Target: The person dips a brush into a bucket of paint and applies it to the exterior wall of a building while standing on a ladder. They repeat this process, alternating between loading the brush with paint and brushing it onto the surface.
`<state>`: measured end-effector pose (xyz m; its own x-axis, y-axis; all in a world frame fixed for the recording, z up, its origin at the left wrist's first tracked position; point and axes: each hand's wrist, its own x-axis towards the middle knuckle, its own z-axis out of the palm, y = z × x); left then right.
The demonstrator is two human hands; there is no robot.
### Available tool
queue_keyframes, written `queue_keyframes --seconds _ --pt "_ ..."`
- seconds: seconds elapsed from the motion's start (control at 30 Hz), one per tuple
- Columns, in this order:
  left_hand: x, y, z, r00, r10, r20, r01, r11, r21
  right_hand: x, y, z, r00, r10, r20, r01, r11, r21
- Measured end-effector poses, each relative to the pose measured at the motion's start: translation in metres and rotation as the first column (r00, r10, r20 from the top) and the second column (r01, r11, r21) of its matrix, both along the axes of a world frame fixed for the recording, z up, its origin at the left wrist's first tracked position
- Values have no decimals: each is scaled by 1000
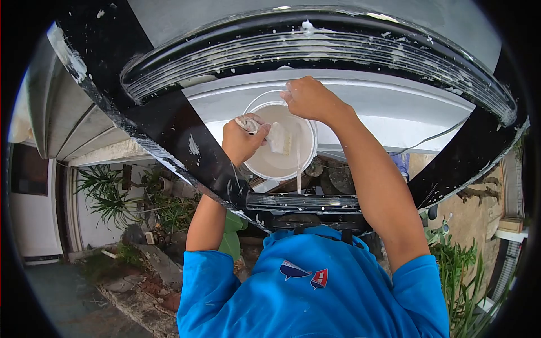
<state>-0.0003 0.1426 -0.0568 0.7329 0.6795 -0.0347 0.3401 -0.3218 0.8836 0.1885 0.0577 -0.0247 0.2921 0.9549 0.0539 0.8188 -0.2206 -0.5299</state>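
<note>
A round white bucket [313, 151] of pale paint hangs below the top ladder rung in the head view. My right hand [311, 100] is closed, its fingers pinching the bucket's thin wire handle [256, 100] above the rim. Over the bucket's left side, my left hand [243, 138] is closed round the handle of a paintbrush. Wide, paint-coated bristles of the paintbrush [279, 139] point into the bucket, over the paint. White paint smears show on the left fingers. A pale drip streak runs down the bucket's near side.
A black, paint-spattered ladder frames the work, with a ribbed upper rung [321, 48], a lower rung [301, 201] and a left rail [194, 149]. Behind it stands a grey-white wall ledge [394, 127]. Plants [112, 194] and rocks lie far below.
</note>
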Motion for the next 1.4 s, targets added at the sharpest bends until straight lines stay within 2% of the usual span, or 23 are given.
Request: queue_keyframes --seconds 0.13,0.23,0.33,0.37,0.47,0.57,0.63,0.7,0.73,0.8,0.83,0.87,0.93,1.0,1.03,1.07,1.17,1.23,1.27,1.33,1.4 --pt "-2 -11 0 985 136 103 -143 988 62 -3 0 2 1000 -4 -11 4 1000 4" --pt "6 -7 -15 952 202 231 -179 977 -118 -3 -1 6 1000 -7 -5 7 1000 -3" --pt "19 -14 -26 835 340 432 -87 858 -506 -1 0 1 1000 -3 16 2 999 50" --pt "20 -14 -25 846 357 396 -86 824 -560 -1 0 0 1000 -8 18 6 997 71" --pt "16 -11 -28 808 391 441 -19 765 -643 -3 1 5 1000 -18 24 16 996 87" --pt "4 -11 -20 832 304 464 18 821 -570 -3 -2 8 999 -5 32 2 997 76" --pt "-8 -13 -7 840 280 465 46 817 -575 -1 -1 7 999 17 51 -19 998 53" --pt "-32 -7 -2 814 337 472 -5 818 -575 4 2 -5 996 39 78 -51 985 166" --pt "-43 -4 -2 814 350 465 -42 832 -553 2 2 -1 998 11 55 -18 991 131" --pt "-74 17 -16 688 309 656 72 871 -486 0 1 2 1000 -12 6 11 994 104" --pt "-78 7 4 510 530 678 6 786 -619 -2 0 4 1000 -11 24 8 994 111" --pt "-88 14 2 536 391 748 -23 892 -451 -4 0 5 1000 -16 9 15 991 132" --pt "-105 23 4 297 441 847 -86 896 -436 -5 0 10 999 23 31 -26 995 100" --pt "-124 50 7 144 501 853 -260 851 -456 -5 0 13 998 31 57 -33 999 37" --pt "-130 65 19 52 517 855 -335 815 -473 -3 1 8 995 56 80 -63 994 91" --pt "-137 83 28 -57 539 840 -379 767 -518 -2 2 7 995 55 81 -63 994 93" --pt "-161 162 45 -280 489 826 -447 696 -562 -4 2 7 996 50 71 -56 995 88" --pt "-169 200 71 -320 456 831 -563 614 -553 -6 1 9 998 29 53 -32 997 68" --pt "-175 224 77 -329 444 833 -558 621 -551 -5 1 9 998 37 49 -41 996 76" --pt "-178 257 96 -344 462 818 -630 532 -565 -2 0 6 998 48 38 -52 995 91" --pt "-180 284 110 -358 460 813 -659 492 -568 0 1 8 998 27 63 -28 1000 10"
